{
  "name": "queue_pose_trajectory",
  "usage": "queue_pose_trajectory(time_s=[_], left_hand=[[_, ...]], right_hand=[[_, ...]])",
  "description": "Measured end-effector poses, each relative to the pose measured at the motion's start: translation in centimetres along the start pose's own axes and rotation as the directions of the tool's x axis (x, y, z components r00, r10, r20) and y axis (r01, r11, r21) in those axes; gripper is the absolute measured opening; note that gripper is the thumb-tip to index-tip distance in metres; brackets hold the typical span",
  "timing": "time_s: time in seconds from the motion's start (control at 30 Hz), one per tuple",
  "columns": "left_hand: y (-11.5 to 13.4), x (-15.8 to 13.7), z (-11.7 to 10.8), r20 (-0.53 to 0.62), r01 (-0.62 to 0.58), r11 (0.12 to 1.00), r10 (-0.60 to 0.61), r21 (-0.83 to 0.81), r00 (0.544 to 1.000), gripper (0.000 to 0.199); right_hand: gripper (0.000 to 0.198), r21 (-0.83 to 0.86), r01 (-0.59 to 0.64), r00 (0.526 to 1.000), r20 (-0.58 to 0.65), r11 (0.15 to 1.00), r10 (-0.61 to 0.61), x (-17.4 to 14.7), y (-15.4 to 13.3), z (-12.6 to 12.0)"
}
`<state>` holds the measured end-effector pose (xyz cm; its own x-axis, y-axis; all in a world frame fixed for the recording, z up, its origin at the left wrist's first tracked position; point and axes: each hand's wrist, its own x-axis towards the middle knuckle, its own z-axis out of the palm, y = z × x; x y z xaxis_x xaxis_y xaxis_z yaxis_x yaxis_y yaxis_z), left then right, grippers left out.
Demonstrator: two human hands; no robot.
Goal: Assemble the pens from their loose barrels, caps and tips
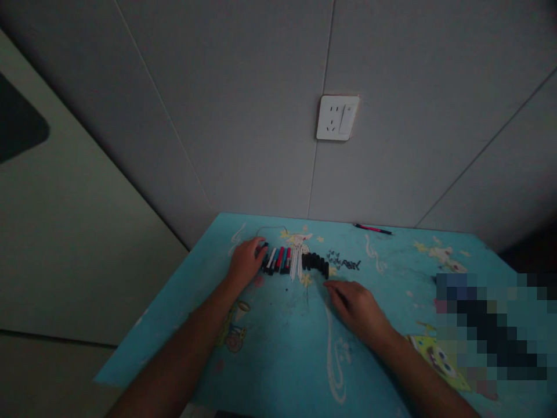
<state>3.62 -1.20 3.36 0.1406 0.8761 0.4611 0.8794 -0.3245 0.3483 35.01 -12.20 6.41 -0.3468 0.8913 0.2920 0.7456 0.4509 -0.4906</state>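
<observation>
A row of markers (279,259) in dark, white, red and teal lies side by side on the blue table. My left hand (246,261) is at the row's left end, with its fingers closed around a dark marker there. To the right of the markers come several thin white sticks (296,262), then a curved row of short black cylinders (314,261). My right hand (357,302) rests on the table just below the black row, apart from it. Its fingers are curled together, and no object shows in them.
Small dark pieces (346,263) lie right of the black row. A red and black pencil (373,229) is near the table's back edge. The table (278,360) has cartoon prints and meets a grey wall with a socket (337,118). A blurred patch covers the right side.
</observation>
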Motion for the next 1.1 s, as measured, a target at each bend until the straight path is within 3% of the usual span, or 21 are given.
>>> queue_pose_trajectory(time_s=[0.17,0.27,0.33,0.4,0.57,0.7,0.93,1.1], left_hand=[[0.3,-0.1,0.1,0.006,-0.001,0.999,0.001,0.045,1.0,0.022],[0.4,-0.2,0.0,0.017,-0.012,0.995,0.01,0.1,1.0,0.02],[0.3,-0.2,-0.1,0.005,-0.018,0.992,0.018,0.123,1.0,0.021],[0.2,-0.2,-0.2,-0.022,-0.02,0.991,0.023,0.13,1.0,0.022],[0.3,-0.2,-0.7,-0.055,-0.042,0.989,0.05,0.142,0.997,0.021],[1.2,-0.4,-1.1,-0.057,-0.1,0.982,0.11,0.163,0.992,0.018],[3.2,-1.3,-1.0,-0.046,-0.209,0.976,0.212,0.054,0.976,0.016],[4.8,-1.9,-0.8,-0.026,-0.294,0.951,0.293,-0.096,0.956,0.02]], right_hand=[[0.03,0.025,-0.084,0.995,-0.047,0.996,0.085,-0.1,0.2,0.5],[0.031,-0.056,-0.178,0.978,-0.119,0.982,0.171,0.4,1.7,0.6],[0.034,-0.191,-0.248,0.96,-0.178,0.95,0.215,1.5,3.7,-0.1],[0.034,-0.387,-0.338,0.935,-0.241,0.858,0.259,3.2,6.5,-1.6],[0.036,-0.488,-0.508,0.858,-0.359,0.71,0.367,7.2,14.0,-6.7],[0.034,-0.518,-0.571,0.821,-0.373,0.636,0.433,8.2,17.5,-8.2],[0.027,-0.506,-0.579,0.815,-0.358,0.639,0.456,8.0,18.6,-8.5],[0.031,-0.443,-0.515,0.854,-0.334,0.734,0.398,7.5,15.5,-9.0]])
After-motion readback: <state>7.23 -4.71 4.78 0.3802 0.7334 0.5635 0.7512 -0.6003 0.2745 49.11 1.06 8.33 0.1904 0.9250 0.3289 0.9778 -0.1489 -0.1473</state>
